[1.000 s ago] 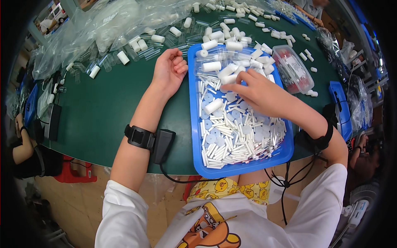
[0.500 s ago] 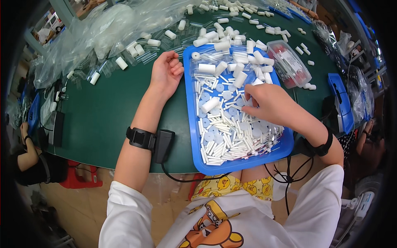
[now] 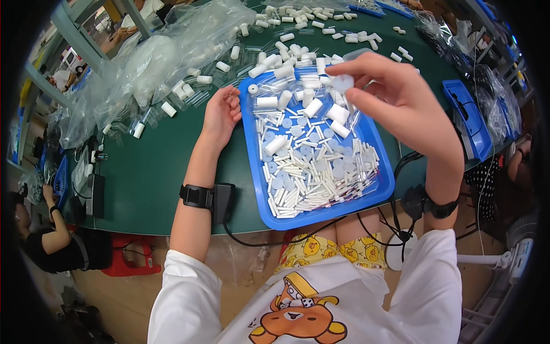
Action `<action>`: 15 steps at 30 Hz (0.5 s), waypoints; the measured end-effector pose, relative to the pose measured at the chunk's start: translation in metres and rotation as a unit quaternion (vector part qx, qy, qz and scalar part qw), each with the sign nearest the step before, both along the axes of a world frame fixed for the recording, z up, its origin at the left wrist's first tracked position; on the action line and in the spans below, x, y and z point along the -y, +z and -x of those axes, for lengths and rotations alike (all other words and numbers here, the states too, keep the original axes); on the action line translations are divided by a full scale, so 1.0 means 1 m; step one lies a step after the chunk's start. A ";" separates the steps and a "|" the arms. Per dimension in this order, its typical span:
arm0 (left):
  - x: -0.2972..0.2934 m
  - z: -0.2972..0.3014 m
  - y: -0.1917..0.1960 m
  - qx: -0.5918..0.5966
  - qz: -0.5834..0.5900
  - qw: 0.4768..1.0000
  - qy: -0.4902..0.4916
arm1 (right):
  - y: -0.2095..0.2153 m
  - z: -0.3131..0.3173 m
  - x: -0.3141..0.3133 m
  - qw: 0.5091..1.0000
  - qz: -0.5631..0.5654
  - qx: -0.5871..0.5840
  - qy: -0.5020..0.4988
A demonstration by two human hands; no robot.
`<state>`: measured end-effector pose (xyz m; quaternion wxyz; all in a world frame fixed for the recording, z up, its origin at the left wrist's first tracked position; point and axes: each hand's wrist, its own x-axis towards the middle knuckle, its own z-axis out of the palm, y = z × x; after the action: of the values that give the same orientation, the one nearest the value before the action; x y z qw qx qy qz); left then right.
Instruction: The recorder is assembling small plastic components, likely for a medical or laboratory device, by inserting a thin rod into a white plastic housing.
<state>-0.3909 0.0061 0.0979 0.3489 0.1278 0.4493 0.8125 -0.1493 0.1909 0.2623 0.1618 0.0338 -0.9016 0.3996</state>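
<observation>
Head view shows us a small white disc [image 3: 342, 83] pinched in the fingertips of our right hand [image 3: 401, 97], raised above the far end of the blue tray [image 3: 321, 215]. That tray holds white sticks, discs and rolls, and lies on the green worktop [image 3: 143, 172]. Our left hand [image 3: 220, 112] lies loosely curled, grasping nothing, touching the tray's left rim. Clear plastic bags [image 3: 149, 69] are heaped beyond.

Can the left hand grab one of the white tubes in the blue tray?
Probably yes. The left hand rests on the green table beside the blue tray, with white tubes just over its low rim and nothing between.
</observation>
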 end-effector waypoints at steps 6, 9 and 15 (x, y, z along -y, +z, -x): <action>0.007 -0.014 0.015 -0.098 0.078 0.992 0.001 | 0.056 -0.030 0.016 0.991 0.107 -0.056 0.060; 0.010 -0.034 0.050 -0.184 0.167 0.968 0.013 | 0.052 -0.045 0.023 0.983 0.139 -0.118 0.004; 0.022 -0.116 0.102 -0.447 0.353 0.820 -0.060 | 0.000 -0.092 0.058 0.927 0.318 -0.167 -0.111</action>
<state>-0.2752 -0.0155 0.2004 0.1796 0.3716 0.8033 0.4295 -0.0573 0.1330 0.2618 0.3552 -0.0534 -0.6851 0.6337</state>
